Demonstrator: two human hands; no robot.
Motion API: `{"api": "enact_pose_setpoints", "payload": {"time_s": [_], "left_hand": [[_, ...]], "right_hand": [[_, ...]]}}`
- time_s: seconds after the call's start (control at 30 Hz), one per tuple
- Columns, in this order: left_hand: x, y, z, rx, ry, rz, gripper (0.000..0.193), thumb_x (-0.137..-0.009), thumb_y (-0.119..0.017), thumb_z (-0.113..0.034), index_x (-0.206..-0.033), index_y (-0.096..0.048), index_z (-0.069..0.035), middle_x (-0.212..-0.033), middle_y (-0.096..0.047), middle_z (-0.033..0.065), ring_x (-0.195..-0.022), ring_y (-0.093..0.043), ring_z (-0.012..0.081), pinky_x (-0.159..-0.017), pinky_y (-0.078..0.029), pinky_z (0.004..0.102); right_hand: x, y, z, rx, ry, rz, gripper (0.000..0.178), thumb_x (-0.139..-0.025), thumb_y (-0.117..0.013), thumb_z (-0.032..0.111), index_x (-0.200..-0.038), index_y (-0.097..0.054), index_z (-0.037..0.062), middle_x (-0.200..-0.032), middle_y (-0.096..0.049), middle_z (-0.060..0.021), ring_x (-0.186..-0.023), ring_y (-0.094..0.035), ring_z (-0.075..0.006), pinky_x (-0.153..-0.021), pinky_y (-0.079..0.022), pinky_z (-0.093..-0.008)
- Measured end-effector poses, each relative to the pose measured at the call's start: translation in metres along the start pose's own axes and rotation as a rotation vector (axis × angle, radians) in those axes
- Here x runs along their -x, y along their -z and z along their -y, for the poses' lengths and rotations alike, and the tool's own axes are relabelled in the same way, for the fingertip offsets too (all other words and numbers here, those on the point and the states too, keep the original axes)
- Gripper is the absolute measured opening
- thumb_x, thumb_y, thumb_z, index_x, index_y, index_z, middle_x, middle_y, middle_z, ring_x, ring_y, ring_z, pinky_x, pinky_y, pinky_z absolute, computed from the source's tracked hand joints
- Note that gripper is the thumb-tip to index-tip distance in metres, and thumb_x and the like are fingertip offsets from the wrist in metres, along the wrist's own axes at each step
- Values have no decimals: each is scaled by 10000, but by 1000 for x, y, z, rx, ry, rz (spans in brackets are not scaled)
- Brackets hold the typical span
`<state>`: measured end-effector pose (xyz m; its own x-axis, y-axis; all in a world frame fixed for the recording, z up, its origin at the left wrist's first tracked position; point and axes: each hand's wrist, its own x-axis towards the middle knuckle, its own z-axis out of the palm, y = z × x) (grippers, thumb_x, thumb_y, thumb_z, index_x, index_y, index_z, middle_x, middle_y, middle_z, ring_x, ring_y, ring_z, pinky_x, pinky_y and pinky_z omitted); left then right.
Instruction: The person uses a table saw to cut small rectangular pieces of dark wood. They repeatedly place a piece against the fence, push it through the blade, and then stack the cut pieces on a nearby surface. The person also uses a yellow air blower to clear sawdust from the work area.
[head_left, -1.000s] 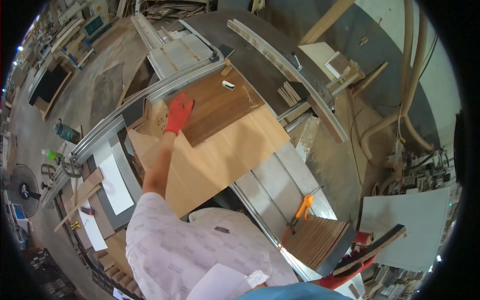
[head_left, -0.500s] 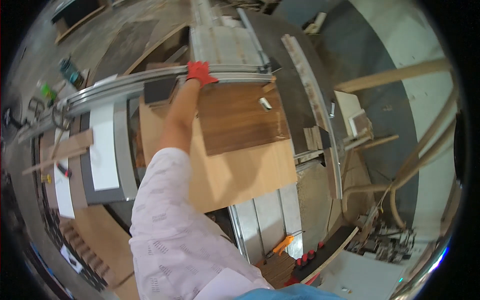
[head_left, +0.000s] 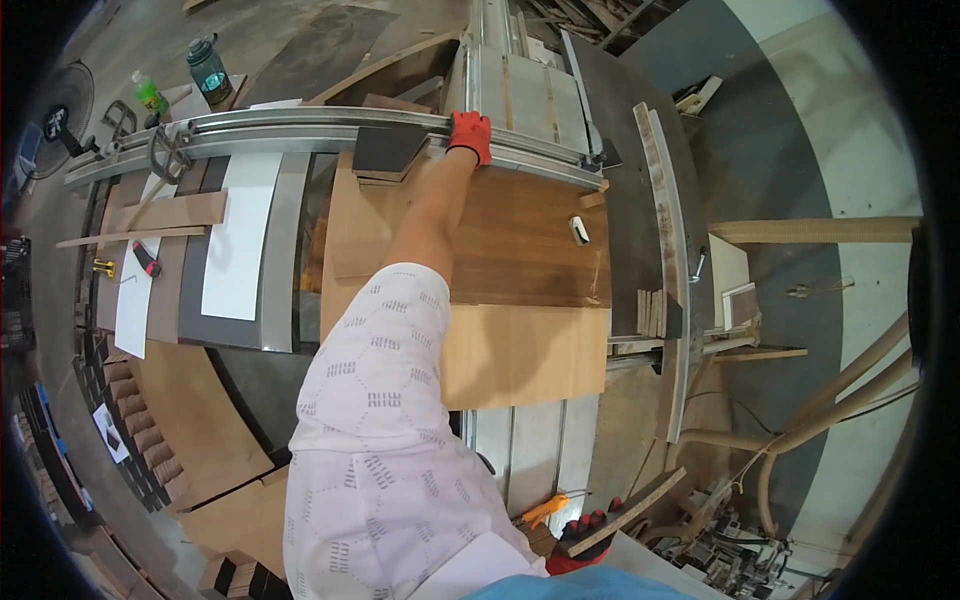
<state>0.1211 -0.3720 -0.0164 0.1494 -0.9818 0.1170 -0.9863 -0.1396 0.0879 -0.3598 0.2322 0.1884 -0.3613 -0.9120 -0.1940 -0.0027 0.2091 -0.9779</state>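
My left hand [head_left: 470, 137], in a red glove, is closed over the long aluminium fence rail [head_left: 330, 130] on the saw table. Under that arm lies a brown wood panel [head_left: 520, 230] on top of a larger light wood sheet [head_left: 525, 350]. A small white-and-black object [head_left: 579, 231] rests on the brown panel. Low in the picture, my right hand [head_left: 583, 545], in a red and black glove, grips a narrow wooden board [head_left: 632, 510], its fingers wrapped round the dark side. Beside it lies an orange-handled tool [head_left: 544, 511].
A dark block [head_left: 388, 150] sits against the rail. Left are white strips [head_left: 242, 235], wood offcuts [head_left: 175, 212], a red-and-black-handled tool [head_left: 146, 259], a clamp [head_left: 168, 152] and a blue bottle [head_left: 208, 70]. A second rail [head_left: 665, 230] stands right, hoses [head_left: 840, 390] beyond.
My left hand's spread fingers have closed over the rail. The board in my right hand has tilted, showing more of its edge. The whole view has shifted and turned.
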Motion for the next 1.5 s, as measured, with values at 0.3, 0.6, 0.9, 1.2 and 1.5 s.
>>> {"api": "enact_pose_setpoints", "payload": {"time_s": [0.3, 0.6, 0.9, 1.2, 1.5], "left_hand": [[18, 2, -7, 80, -87, -38, 732, -614, -895, -527, -1187, -671, -131, -1142, -683, 114, -1143, -648, 318, -1015, -428, 492], [44, -1, -16, 33, -119, -184, 902, -682, -876, -532, -1370, -574, -33, -1344, -602, 211, -1306, -532, 402, -1151, -325, 632], [160, -26, -251, 886, -349, -159, 1113, -734, -908, -520, -1553, -391, 28, -1512, -512, 242, -1431, -460, 399, -1210, -327, 553], [137, -36, -330, 627, -81, -224, 1163, -665, -930, -524, -1553, -365, -31, -1460, -512, 210, -1447, -387, 433, -1240, -178, 641], [133, -37, -318, 639, -116, -199, 1073, -656, -913, -561, -1475, -427, -68, -1359, -544, 155, -1378, -452, 365, -1230, -170, 653]], "right_hand": [[-85, -21, -56, -321, 46, -268, 384, -1101, -559, 217, -1394, -654, -13, -1390, -674, -134, -1293, -612, -215, -1175, -428, -367], [-295, -91, -105, -458, 3, 63, 407, -1102, -562, 307, -1384, -643, 25, -1308, -691, -32, -1209, -624, -169, -1103, -463, -346], [-638, -150, -194, -398, 101, -265, 187, -1003, -718, 236, -1073, -715, 62, -949, -680, -37, -868, -623, -176, -768, -519, -356], [-661, -174, -173, 415, 163, -22, 327, -923, -795, 314, -910, -739, -8, -816, -698, -94, -764, -641, -170, -668, -498, -362], [-636, -175, -160, 251, 25, 5, 360, -876, -842, 308, -882, -719, -30, -736, -649, -71, -706, -607, -169, -657, -473, -381]]}}
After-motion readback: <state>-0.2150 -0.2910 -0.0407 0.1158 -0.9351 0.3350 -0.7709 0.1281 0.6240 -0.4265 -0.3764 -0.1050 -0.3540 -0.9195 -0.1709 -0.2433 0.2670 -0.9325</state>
